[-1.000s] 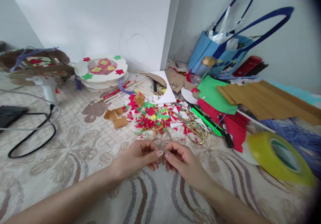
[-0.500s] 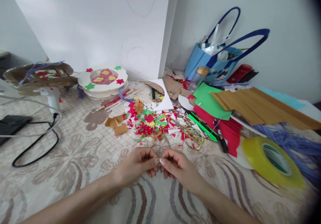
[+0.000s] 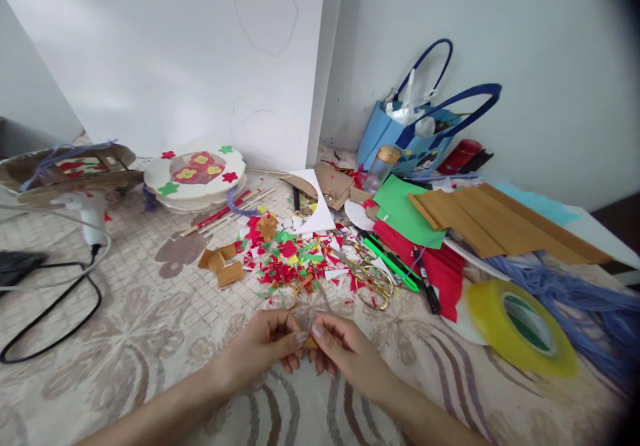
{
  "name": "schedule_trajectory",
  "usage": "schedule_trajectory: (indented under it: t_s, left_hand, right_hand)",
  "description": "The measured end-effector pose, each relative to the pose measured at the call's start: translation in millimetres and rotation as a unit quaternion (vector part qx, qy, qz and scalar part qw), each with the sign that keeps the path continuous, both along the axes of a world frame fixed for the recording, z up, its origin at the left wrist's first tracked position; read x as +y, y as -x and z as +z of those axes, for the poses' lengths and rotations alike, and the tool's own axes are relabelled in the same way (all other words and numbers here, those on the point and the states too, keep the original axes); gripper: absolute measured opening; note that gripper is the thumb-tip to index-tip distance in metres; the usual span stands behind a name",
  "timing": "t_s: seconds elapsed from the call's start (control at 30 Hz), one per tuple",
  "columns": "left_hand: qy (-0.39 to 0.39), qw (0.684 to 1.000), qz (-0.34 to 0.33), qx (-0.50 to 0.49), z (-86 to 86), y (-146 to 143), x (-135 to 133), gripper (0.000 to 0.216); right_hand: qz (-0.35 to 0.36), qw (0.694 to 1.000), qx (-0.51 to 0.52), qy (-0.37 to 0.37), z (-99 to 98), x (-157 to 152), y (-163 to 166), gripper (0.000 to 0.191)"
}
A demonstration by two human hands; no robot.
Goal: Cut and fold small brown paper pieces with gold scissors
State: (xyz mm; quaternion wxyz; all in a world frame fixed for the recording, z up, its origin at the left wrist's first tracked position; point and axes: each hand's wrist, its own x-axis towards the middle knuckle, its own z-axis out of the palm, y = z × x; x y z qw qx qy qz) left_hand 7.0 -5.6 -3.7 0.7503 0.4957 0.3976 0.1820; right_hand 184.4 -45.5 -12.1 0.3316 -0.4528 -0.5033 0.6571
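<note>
My left hand [image 3: 267,349] and my right hand [image 3: 340,353] meet low in the middle, over the patterned cloth [image 3: 150,339]. Both are closed in a pinch, fingertips touching, on a small tan piece of card [image 3: 311,342] held between them. Only a sliver of the piece shows. Just beyond my hands lies a heap of red, green and white paper scraps [image 3: 295,256]. Gold-handled scissors [image 3: 373,283] lie to the right of the heap.
A yellow tape roll [image 3: 523,329] lies at right, with brown card sheets [image 3: 500,223], green paper [image 3: 403,206] and pens [image 3: 400,266]. A blue bag [image 3: 400,136] stands by the wall. Decorated white plates [image 3: 195,173], a glue gun [image 3: 85,213] and a black cable [image 3: 55,326] are at left.
The view has tilted up and shifted, so everything sits lower in the picture. My hands stay pinched together on the small piece and have drawn slightly closer to me.
</note>
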Motion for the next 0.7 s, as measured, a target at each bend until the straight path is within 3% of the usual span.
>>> schedule_trajectory:
  t_s: [0.7]
  left_hand:
    - [0.029, 1.0, 0.002, 0.002, -4.6, 1.1, -2.7, 0.036]
  right_hand:
    - [0.047, 0.996, 0.04, 0.06, -2.1, 7.5, -11.5, 0.031]
